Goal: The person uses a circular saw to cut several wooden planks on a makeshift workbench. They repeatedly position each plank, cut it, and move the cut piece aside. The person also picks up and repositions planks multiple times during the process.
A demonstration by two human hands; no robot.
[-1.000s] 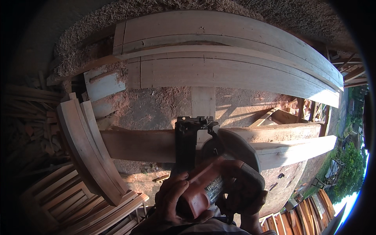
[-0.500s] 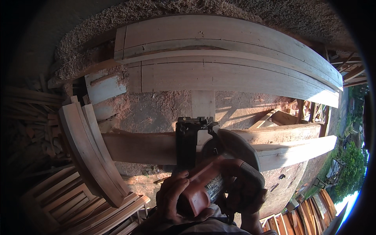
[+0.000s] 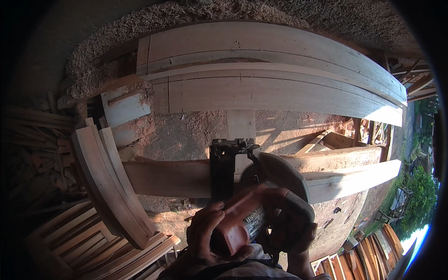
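Circular saw (image 3: 254, 200): a handheld power saw with a red-orange body and a grey blade guard sat low in the middle of the view, its black base plate resting flat on a long plank (image 3: 186, 177).
Plank: it lay crosswise over a sawdust-covered bench (image 3: 196, 133), running from beside the curved wooden pieces (image 3: 109, 182) on the left to the sunlit end on the right.
Left hand (image 3: 205, 238): it came up from the lower edge and was wrapped around the rear of the red-orange motor housing, thumb on top, fingers curled under it.
Right hand (image 3: 298, 242): it was closed on the dark handle at the saw's right side, just below the guard; only the knuckles and part of the wrist showed.
Forearms: both were cut off by the lower edge, with a bit of sleeve between them.
Blade: hidden under the guard and base plate, so where it met the plank could not be seen.
Wide boards (image 3: 280, 79): they lay stacked along the far side of the bench, well apart from the saw.
Left margin: the stacked offcuts there were in deep shadow and hard to make out.
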